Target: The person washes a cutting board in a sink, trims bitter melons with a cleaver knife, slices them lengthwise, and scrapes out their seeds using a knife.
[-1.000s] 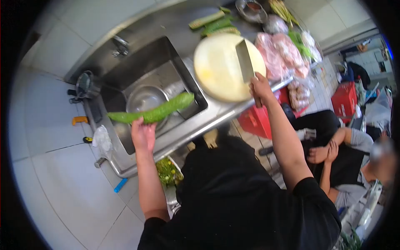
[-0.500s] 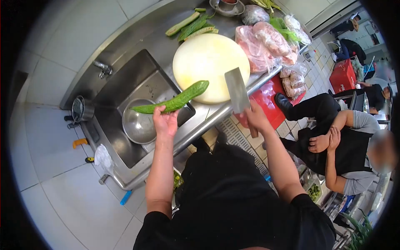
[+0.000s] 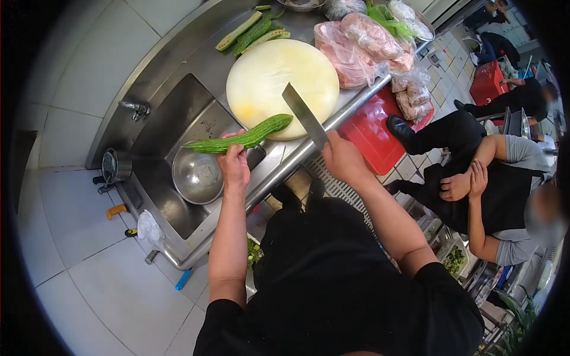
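My left hand is closed around the middle of a long, bumpy green bitter melon. One end of the melon reaches over the near edge of the round, pale cutting board; its thin end extends above the sink. A cleaver is gripped in my right hand, its blade angled over the board's near right part, close to the melon's thick end but apart from it. Split bitter melon pieces lie on the steel counter behind the board.
A metal bowl sits in the steel sink, below a tap. Bagged meat stands right of the board. Below the counter's edge is a red container. A seated person is at the right.
The cleaver has moved left over the board and its blade has turned, showing less of its broad face. My left fingers now curl over the melon. The view has shifted slightly.
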The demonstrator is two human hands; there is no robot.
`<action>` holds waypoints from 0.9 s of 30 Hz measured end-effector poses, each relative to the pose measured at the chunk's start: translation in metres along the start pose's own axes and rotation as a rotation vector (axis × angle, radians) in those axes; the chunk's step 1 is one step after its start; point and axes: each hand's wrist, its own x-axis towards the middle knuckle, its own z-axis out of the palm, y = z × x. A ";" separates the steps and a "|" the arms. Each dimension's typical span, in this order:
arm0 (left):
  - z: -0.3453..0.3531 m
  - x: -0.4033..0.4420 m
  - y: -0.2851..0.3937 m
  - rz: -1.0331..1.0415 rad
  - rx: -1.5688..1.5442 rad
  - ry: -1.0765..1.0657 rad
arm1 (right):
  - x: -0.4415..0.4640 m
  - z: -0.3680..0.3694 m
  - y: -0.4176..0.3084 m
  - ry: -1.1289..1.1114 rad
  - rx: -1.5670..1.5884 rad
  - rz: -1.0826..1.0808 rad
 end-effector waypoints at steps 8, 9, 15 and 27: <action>0.007 -0.015 0.004 0.045 0.072 -0.013 | 0.013 -0.005 -0.008 0.007 -0.018 -0.029; 0.008 -0.014 0.004 0.065 0.063 -0.022 | 0.015 -0.005 -0.006 0.004 -0.034 0.002; 0.007 -0.018 0.009 -0.087 -0.058 0.054 | 0.036 -0.001 0.005 0.089 -0.053 -0.010; -0.039 -0.024 0.079 0.007 -0.578 0.239 | 0.135 0.055 -0.021 0.398 -0.146 -0.481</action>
